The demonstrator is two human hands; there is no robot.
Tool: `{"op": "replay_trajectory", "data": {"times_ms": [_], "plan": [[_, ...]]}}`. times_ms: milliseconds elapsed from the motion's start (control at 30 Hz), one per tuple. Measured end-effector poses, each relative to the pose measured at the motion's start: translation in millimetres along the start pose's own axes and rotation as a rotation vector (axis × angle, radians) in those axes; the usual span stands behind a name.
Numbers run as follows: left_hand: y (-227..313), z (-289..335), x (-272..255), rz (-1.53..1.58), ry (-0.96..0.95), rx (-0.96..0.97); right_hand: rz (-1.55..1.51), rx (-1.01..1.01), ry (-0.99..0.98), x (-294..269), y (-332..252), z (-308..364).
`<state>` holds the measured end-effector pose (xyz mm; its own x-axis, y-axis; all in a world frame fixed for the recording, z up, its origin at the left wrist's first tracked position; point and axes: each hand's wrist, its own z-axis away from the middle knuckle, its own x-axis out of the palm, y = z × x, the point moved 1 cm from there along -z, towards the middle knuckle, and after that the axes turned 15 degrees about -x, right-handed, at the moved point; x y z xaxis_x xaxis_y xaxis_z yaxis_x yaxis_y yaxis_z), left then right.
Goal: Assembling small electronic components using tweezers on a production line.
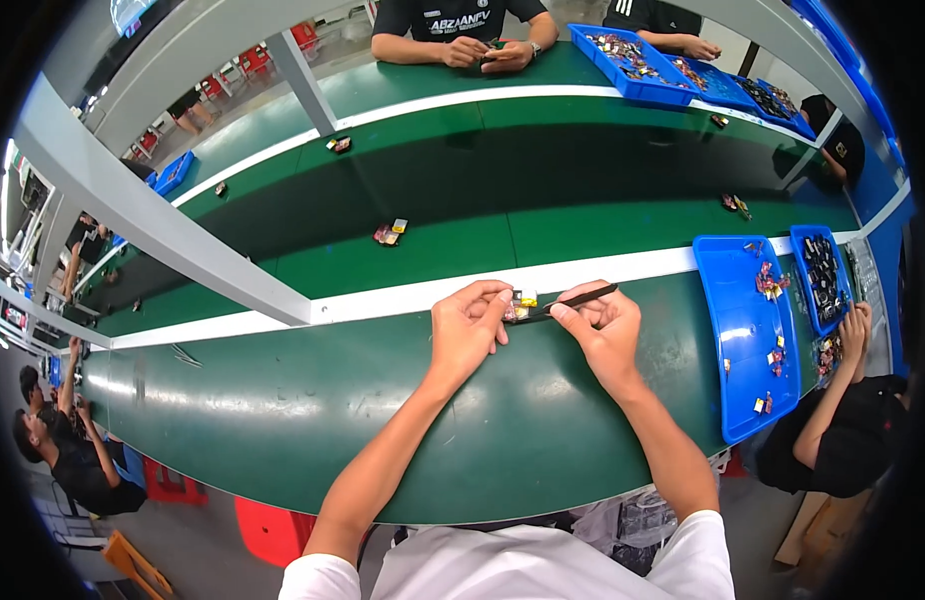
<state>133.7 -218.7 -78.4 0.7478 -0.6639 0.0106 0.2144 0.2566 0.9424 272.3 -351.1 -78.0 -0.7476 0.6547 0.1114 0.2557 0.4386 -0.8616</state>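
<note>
My left hand [465, 332] pinches a small assembly [526, 299] with yellow and white patches and a dark part, too small to name more exactly. Black tweezers [591, 295] lie in the closed fingers of my right hand [608, 332], with their tip end at the assembly. Both hands are over the green worktable [363, 390], close to the white rail [403, 296] at its far edge. To the right of my right hand stands a blue tray [740, 350] with several similar small assemblies in it.
Beyond the rail runs a green conveyor belt [453, 220] carrying small assemblies [390, 233]. A grey post [183, 230] slants across the left. At the right, a co-worker's hand [856, 332] is beside a second blue tray [805, 290]. Another person [468, 30] works across the belt.
</note>
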Motion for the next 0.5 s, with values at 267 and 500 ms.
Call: {"op": "replay_trajectory", "data": {"times_ms": [267,500], "plan": [[-9.9,1.0,1.4,0.029,0.051,0.105,0.146,-0.013,-0.009,7.7,-2.2,2.6],[-10.8,1.2,2.0,0.037,0.055,0.092,0.239,-0.001,-0.026,7.4,-1.9,3.8]]}}
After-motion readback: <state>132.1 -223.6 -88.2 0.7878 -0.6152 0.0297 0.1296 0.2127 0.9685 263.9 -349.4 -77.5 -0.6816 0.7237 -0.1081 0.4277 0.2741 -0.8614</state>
